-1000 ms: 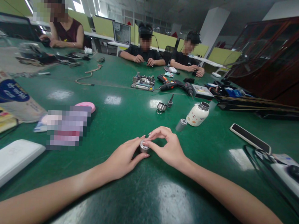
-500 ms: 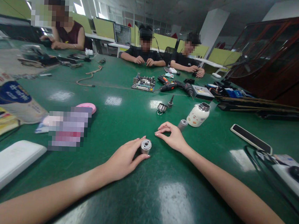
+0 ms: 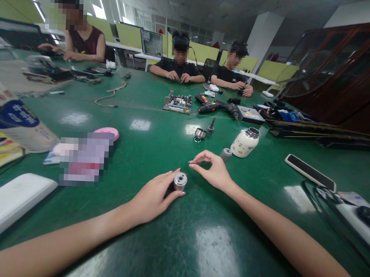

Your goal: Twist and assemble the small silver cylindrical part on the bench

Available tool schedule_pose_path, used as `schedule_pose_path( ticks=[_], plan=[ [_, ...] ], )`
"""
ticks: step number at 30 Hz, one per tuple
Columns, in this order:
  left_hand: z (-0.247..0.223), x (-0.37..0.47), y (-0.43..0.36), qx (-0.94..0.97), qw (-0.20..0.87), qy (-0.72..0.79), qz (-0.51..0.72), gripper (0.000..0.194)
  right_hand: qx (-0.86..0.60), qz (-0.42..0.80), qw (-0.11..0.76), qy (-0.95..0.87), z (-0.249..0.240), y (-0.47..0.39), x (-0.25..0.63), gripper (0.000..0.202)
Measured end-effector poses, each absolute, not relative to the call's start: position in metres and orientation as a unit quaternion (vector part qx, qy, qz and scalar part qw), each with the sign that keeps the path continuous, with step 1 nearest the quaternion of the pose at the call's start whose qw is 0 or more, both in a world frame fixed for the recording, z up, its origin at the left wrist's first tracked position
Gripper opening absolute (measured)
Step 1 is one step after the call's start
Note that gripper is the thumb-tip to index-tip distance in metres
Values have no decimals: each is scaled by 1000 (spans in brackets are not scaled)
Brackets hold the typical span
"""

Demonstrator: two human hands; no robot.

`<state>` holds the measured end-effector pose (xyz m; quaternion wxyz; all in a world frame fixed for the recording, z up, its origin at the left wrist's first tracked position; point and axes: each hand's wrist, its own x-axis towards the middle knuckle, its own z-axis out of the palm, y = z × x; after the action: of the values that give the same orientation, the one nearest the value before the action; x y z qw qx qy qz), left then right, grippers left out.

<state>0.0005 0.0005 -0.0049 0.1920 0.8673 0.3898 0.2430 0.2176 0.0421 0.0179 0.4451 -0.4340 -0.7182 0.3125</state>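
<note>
Grasping metal cylinder (image 3: 180, 181) upright on worktop (image 3: 135, 161), centre of frame: left hand (image 3: 153, 196). Right hand (image 3: 213, 171) curled near it, to upper right; cannot tell whether holding anything.

Near cylinder (image 3: 180, 182): A short, silvery metal piece stands upright on the green table (image 3: 147, 151), its round top face showing a dark hole at the center and smaller marks around it.
Grip: The left hand (image 3: 153, 194) cradles it, thumb on the near side, fingers on the far side; the top is uncovered, just beside the right hand (image 3: 212, 170).
Far cylinder (image 3: 226, 153): A similar gray metal piece stands beyond the right hand, which partly hides it; whether they touch cannot be told.
</note>
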Motion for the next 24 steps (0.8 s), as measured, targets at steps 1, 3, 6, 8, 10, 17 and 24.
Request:
schedule_pose_path(
  ticks=[1, 3, 6, 8, 10, 17, 24],
  plan=[
    [-5, 1, 1, 867, 192, 387, 247, 41, -424, 324, 459, -710, 23, 37, 214, 16],
    [-4, 1, 1, 867, 197, 381, 254, 39, -402, 341, 471, -707, 33, 27, 207, 14],
    [-4, 2, 0, 866, 205, 369, 270, 36, -383, 329, 461, -730, 43, 13, 198, 9],
    [-4, 2, 0, 864, 204, 367, 278, 34, -386, 309, 440, -750, 45, 9, 196, 8],
    [-4, 2, 0, 863, 205, 368, 279, 32, -392, 291, 421, -764, 44, 7, 195, 9],
    [-4, 2, 0, 862, 209, 369, 277, 27, -380, 233, 416, -792, 41, 6, 195, 14],
    [-3, 2, 0, 866, 205, 370, 266, 31, -410, 264, 451, -748, 35, 1, 188, 14]
  ],
)
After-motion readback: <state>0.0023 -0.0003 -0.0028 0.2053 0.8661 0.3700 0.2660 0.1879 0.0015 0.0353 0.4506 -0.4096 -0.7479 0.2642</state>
